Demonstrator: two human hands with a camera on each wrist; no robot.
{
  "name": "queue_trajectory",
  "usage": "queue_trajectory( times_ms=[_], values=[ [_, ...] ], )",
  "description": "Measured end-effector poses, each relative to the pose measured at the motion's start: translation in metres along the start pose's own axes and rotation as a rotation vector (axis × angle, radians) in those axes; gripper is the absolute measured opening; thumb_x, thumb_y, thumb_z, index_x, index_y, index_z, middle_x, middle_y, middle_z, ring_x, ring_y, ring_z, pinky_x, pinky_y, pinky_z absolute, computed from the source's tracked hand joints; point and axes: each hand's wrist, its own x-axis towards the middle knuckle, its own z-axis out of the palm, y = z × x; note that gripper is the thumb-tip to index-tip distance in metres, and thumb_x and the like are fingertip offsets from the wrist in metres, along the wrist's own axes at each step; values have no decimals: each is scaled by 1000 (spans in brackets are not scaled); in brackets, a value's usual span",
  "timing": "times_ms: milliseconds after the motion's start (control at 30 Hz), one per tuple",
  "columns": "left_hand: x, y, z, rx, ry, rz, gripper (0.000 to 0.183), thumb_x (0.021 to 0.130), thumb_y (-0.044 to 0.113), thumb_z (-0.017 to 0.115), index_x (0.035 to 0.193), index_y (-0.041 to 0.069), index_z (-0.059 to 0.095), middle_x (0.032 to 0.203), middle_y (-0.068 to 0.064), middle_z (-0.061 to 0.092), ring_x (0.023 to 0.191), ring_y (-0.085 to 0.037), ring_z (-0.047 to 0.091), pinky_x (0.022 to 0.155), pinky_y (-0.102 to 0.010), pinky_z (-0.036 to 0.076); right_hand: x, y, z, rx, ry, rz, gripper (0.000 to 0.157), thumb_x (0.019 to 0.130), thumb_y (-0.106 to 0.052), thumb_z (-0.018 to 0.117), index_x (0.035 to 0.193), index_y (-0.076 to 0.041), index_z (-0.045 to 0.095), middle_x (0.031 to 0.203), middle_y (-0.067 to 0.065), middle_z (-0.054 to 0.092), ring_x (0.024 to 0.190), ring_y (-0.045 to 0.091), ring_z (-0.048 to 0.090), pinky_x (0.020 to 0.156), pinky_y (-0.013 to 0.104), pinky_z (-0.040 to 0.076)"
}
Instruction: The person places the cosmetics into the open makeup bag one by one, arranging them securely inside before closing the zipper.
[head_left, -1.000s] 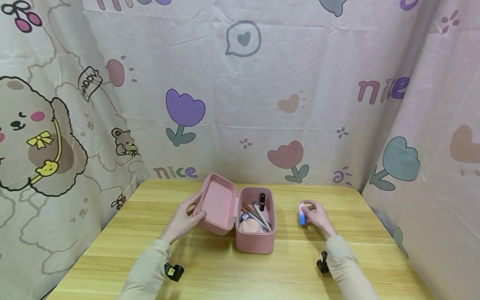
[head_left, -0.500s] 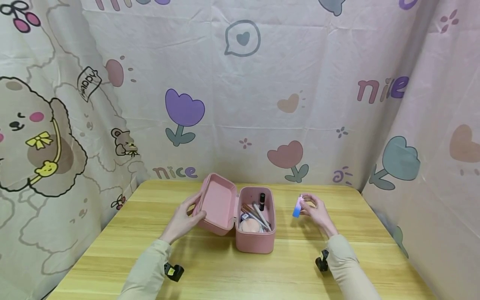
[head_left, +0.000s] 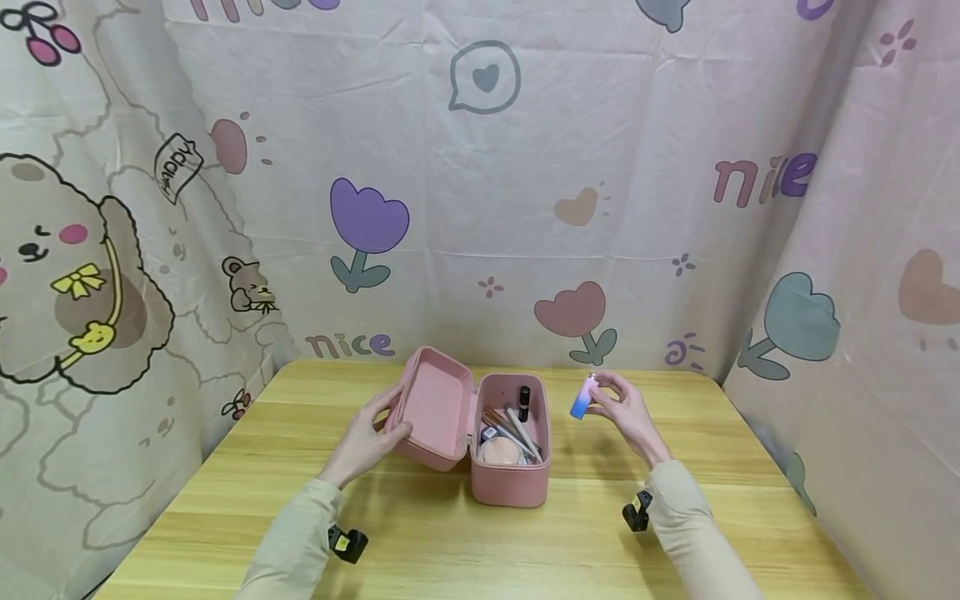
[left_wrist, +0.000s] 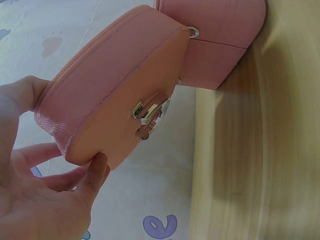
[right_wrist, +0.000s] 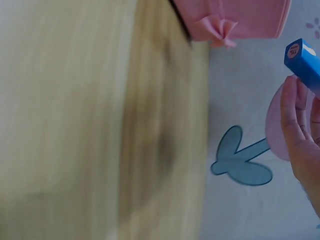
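A pink cosmetic case [head_left: 510, 487] stands on the table with its lid [head_left: 437, 400] swung out to the left. My left hand [head_left: 369, 437] grips the lid's outer edge, the thumb on one face and fingers on the other. In the left wrist view, the lid [left_wrist: 115, 90] shows a zip and a metal-fitted handle. My right hand [head_left: 628, 417] pinches a slim pink-to-blue cosmetic tube [head_left: 584, 397], tilted in the air right of the case. A round label marks the blue end of the tube [right_wrist: 305, 64] in the right wrist view.
Inside the case are a black tube [head_left: 524, 404], several slim sticks or brushes, and a round pale puff or compact [head_left: 500, 451]. The wooden table [head_left: 585, 550] ends at a patterned curtain [head_left: 487, 208]. A pink bow [right_wrist: 218, 29] decorates the case's side.
My right hand has lifted the cosmetic tube off the table and carried it up and left toward the case, tilting it. My left hand and the lid have stayed still.
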Motion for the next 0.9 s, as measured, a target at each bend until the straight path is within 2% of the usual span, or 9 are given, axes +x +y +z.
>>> queue_trajectory(
  times_ms=[167, 333, 567, 700, 900],
  values=[
    [-1, 1, 0, 4, 3, -1, 68, 91, 5, 67, 153, -1, 39, 160, -28, 32, 143, -48, 41, 114, -49, 42, 5, -10, 10, 30, -6, -41, 53, 99, -9, 61, 139, 16, 39, 117, 3, 55, 87, 9, 70, 87, 28, 63],
    [-1, 0, 0, -3, 3, -1, 68, 91, 5, 67, 153, -1, 38, 160, -28, 32, 142, -48, 42, 114, -49, 42, 10, -20, 21, 53, -29, -90, 46, 98, -9, 64, 132, 16, 45, 113, 2, 59, 85, 11, 72, 87, 33, 64],
    [0, 0, 0, -6, -1, 3, 68, 91, 4, 67, 152, -1, 38, 160, -29, 32, 142, -48, 42, 113, -50, 42, 17, -30, 35, 65, -56, -116, 39, 94, -6, 68, 121, 17, 50, 105, 2, 60, 84, 10, 73, 87, 39, 63],
    [0, 0, -1, -6, -6, -5, 68, 91, 5, 67, 153, 0, 38, 160, -28, 32, 142, -48, 42, 113, -50, 43, 22, -34, 40, 41, -62, -121, 35, 93, -6, 70, 115, 15, 54, 101, -1, 64, 85, 10, 74, 87, 41, 63],
    [0, 1, -1, -1, -10, -7, 68, 91, 6, 67, 153, -1, 38, 160, -28, 32, 143, -48, 40, 114, -50, 42, 29, -36, 44, -50, -102, -94, 36, 90, -10, 75, 113, 13, 62, 99, -3, 71, 89, 11, 75, 89, 35, 63]
  ],
)
